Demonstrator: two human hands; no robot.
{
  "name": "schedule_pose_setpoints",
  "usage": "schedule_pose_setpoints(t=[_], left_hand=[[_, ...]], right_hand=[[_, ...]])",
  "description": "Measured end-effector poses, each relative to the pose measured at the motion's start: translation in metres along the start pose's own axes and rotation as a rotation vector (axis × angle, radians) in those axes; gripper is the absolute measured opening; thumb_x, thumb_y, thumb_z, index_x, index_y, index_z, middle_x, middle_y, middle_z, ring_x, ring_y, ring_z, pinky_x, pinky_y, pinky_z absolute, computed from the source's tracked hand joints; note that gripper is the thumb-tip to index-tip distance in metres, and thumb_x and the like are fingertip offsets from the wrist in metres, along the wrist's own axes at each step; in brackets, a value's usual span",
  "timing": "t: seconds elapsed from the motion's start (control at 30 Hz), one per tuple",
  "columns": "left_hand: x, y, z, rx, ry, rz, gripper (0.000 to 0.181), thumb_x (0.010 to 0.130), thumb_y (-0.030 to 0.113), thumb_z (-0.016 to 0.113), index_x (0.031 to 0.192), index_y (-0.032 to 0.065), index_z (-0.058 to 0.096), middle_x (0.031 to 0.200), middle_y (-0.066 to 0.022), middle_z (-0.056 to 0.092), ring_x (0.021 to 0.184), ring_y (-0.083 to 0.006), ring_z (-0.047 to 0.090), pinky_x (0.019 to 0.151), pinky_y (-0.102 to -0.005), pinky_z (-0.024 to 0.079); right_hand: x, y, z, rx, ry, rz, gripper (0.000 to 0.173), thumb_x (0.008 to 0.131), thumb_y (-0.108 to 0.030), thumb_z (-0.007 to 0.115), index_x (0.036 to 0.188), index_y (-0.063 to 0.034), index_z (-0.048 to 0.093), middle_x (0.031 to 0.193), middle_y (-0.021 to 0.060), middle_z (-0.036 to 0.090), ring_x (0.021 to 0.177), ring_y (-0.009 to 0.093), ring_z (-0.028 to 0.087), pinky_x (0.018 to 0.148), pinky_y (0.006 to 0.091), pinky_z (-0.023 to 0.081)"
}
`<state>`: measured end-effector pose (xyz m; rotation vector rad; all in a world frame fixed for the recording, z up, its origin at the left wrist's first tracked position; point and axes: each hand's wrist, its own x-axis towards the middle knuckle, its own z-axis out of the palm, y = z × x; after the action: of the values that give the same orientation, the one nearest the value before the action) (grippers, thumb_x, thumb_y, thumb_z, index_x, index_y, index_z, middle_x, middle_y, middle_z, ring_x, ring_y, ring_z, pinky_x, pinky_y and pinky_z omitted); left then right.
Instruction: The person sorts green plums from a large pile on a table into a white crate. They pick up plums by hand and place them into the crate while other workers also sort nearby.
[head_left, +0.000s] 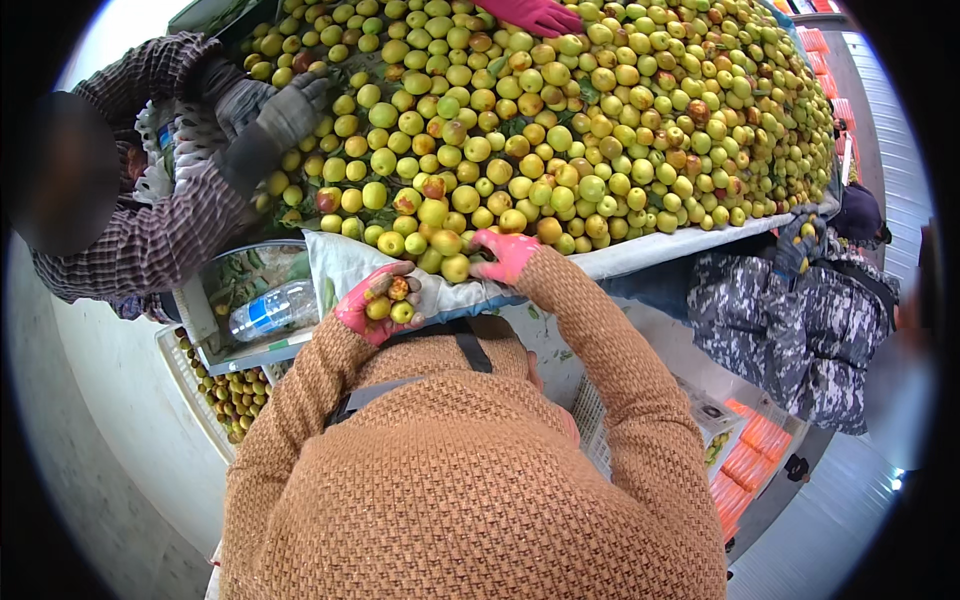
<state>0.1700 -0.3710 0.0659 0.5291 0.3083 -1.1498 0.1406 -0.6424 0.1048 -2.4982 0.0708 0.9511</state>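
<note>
A large heap of round yellow-green fruits, some with reddish-brown patches (559, 138), covers the table before me. My left hand (381, 304), in a pink glove with soiled fingertips, is palm up at the table's near edge and holds several small fruits (378, 308). My right hand (507, 256), in a pink glove too, rests at the heap's near edge with its fingers curled beside a yellow fruit (455, 268). Whether a fruit is within those fingers cannot be told. White cloth (360, 259) lines the table's edge between and under my hands.
A tray (281, 346) with leaves and a plastic bottle (274, 310) adjoins the table at left. Below it stands a crate of browner fruits (232, 397). A co-worker's grey gloves (289, 112) and another person's pink glove (536, 15) reach into the heap. A person in camouflage (787, 330) is at right.
</note>
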Motion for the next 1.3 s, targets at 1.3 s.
schedule_pose_setpoints(t=[1.3], left_hand=[[0.050, 0.002, 0.067, 0.036, -0.027, -0.220, 0.067, 0.083, 0.057, 0.054, 0.131, 0.0124, 0.041, 0.118, -0.0109, 0.053, 0.100, -0.0283, 0.057, 0.077, -0.0453, 0.053]], right_hand=[[-0.010, -0.050, -0.013, 0.378, 0.528, -0.279, 0.025, 0.086, -0.032, 0.056, 0.097, -0.0100, 0.062, 0.096, 0.0086, 0.064, 0.099, 0.027, 0.058, 0.089, 0.0379, 0.044]])
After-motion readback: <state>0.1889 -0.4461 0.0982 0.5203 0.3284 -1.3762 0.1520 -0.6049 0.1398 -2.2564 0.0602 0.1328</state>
